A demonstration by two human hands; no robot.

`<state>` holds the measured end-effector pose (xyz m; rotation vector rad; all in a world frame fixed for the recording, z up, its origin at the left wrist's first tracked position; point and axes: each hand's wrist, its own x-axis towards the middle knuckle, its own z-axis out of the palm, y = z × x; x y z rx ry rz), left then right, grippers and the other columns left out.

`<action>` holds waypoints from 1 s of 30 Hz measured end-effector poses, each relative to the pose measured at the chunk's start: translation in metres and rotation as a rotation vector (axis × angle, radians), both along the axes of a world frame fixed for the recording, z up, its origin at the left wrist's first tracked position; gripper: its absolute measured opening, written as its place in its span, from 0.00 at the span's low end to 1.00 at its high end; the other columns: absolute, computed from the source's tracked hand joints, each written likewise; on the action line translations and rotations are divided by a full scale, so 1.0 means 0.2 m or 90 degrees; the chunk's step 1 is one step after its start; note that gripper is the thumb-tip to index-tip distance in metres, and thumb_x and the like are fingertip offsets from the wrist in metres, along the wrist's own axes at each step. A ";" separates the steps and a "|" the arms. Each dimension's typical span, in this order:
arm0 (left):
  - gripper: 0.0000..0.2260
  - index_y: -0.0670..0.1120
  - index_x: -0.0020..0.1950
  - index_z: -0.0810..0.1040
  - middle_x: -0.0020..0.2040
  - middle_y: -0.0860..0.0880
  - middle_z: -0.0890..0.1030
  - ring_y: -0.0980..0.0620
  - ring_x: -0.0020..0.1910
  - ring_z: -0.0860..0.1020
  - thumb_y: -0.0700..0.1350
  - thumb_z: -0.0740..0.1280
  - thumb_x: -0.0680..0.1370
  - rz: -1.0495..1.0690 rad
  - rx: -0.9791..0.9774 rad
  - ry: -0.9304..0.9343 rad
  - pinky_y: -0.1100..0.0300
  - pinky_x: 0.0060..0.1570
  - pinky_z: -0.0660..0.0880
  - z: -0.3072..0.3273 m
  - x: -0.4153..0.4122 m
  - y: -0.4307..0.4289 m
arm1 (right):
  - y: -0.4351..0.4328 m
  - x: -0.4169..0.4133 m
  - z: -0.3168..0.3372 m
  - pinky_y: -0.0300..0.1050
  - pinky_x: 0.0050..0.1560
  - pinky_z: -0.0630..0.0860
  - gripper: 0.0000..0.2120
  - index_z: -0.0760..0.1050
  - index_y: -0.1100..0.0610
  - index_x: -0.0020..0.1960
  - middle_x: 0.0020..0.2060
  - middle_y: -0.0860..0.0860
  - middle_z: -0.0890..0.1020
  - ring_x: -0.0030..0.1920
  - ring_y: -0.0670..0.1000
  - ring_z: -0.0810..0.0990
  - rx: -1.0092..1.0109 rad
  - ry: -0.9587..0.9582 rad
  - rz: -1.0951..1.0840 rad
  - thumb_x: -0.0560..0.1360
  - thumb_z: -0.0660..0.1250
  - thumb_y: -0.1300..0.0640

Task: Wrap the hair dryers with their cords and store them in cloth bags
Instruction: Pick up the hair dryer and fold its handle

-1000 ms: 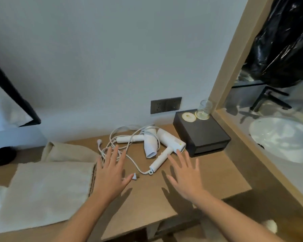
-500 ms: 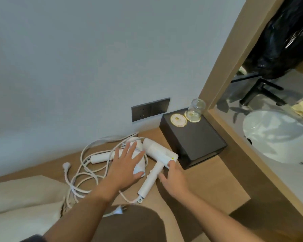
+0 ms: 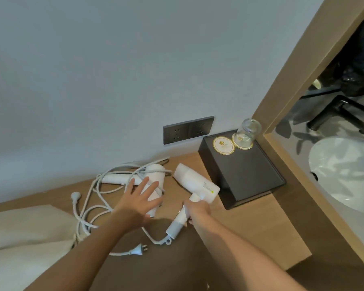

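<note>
My left hand (image 3: 138, 203) lay flat on the left dryer (image 3: 156, 173), fingers straight and spread, gripping nothing. My right hand (image 3: 198, 212) was closed round the handle of the right dryer (image 3: 194, 182), fingers curled about its upper part; the lower handle showed below the hand.

Both dryers lay on the table (image 3: 250, 234), outside the bags (image 3: 19, 232). The left dryer's barrel pointed toward me, its handle running out to the left. The right dryer's barrel lay aslant just beside the black box (image 3: 250, 177); whether the two touched, I could not tell. The dryers were apart, with bare wood between them.

The cords (image 3: 86, 206) were unwound, lying in loose white loops left of the left dryer, some strands crossing over its barrel and handle. One plug (image 3: 138, 251) lay nearer me, between my forearms. A second plug (image 3: 75, 195) lay at the far left of the loops. The bags were beige and lay at the left, the nearest loop reaching their edge.

On the box stood an upturned glass (image 3: 248, 131), a round coaster (image 3: 223, 145) just beside it. A dark socket plate (image 3: 188, 129) sat on the wall behind the dryers. A white basin (image 3: 345, 175) lay to the right, beyond a wooden frame.
</note>
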<state>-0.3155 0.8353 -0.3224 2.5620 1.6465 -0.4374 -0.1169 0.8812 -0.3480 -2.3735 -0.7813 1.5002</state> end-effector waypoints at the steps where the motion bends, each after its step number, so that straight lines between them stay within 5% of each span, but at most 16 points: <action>1: 0.35 0.57 0.63 0.75 0.71 0.41 0.71 0.34 0.69 0.68 0.58 0.80 0.57 -0.021 -0.010 -0.008 0.29 0.63 0.64 0.00 -0.04 -0.02 | 0.00 0.00 0.00 0.50 0.53 0.81 0.23 0.69 0.60 0.65 0.56 0.57 0.78 0.49 0.54 0.77 0.005 0.016 -0.009 0.74 0.70 0.55; 5: 0.36 0.56 0.63 0.75 0.69 0.42 0.73 0.34 0.68 0.71 0.58 0.81 0.56 -0.033 0.004 -0.015 0.30 0.61 0.68 0.00 -0.11 -0.05 | -0.07 0.01 0.00 0.49 0.41 0.83 0.15 0.70 0.62 0.61 0.50 0.58 0.80 0.45 0.55 0.82 0.054 0.155 -0.098 0.76 0.66 0.59; 8: 0.29 0.60 0.71 0.67 0.78 0.45 0.57 0.37 0.76 0.54 0.58 0.68 0.70 -0.002 0.028 -0.007 0.32 0.71 0.49 0.02 -0.07 -0.06 | -0.16 0.05 0.12 0.43 0.29 0.79 0.01 0.70 0.60 0.50 0.40 0.58 0.78 0.36 0.54 0.79 0.111 0.193 -0.101 0.79 0.61 0.62; 10: 0.25 0.59 0.68 0.70 0.78 0.45 0.59 0.39 0.77 0.53 0.57 0.60 0.70 0.023 0.029 -0.053 0.36 0.72 0.43 0.05 -0.06 -0.08 | -0.20 0.09 0.19 0.42 0.29 0.78 0.03 0.69 0.59 0.53 0.38 0.57 0.76 0.33 0.52 0.77 0.177 0.191 -0.055 0.79 0.61 0.61; 14: 0.20 0.53 0.63 0.75 0.73 0.49 0.68 0.48 0.75 0.60 0.57 0.56 0.75 0.035 0.045 -0.248 0.48 0.74 0.52 0.12 0.01 -0.15 | -0.27 0.12 0.32 0.44 0.33 0.81 0.11 0.66 0.55 0.60 0.40 0.58 0.77 0.32 0.51 0.78 0.298 0.210 -0.007 0.79 0.63 0.60; 18: 0.13 0.52 0.56 0.78 0.54 0.56 0.79 0.56 0.56 0.73 0.55 0.59 0.77 0.028 0.058 -0.412 0.60 0.60 0.68 0.23 0.18 -0.26 | -0.33 0.10 0.48 0.45 0.30 0.77 0.09 0.65 0.58 0.57 0.38 0.57 0.74 0.28 0.50 0.75 0.412 0.273 -0.025 0.78 0.61 0.63; 27: 0.22 0.52 0.58 0.79 0.54 0.56 0.81 0.56 0.54 0.77 0.59 0.52 0.75 0.107 0.134 -0.451 0.60 0.55 0.70 0.38 0.29 -0.68 | -0.65 0.26 0.76 0.43 0.31 0.77 0.09 0.65 0.57 0.54 0.38 0.55 0.74 0.29 0.49 0.76 0.562 0.318 0.088 0.78 0.62 0.65; 30: 0.12 0.49 0.56 0.80 0.50 0.53 0.82 0.62 0.41 0.73 0.50 0.63 0.77 0.164 0.251 -0.487 0.61 0.46 0.70 0.52 0.31 -0.84 | -0.77 0.36 0.86 0.42 0.31 0.78 0.12 0.65 0.58 0.60 0.36 0.57 0.74 0.29 0.48 0.76 0.625 0.324 0.148 0.78 0.62 0.66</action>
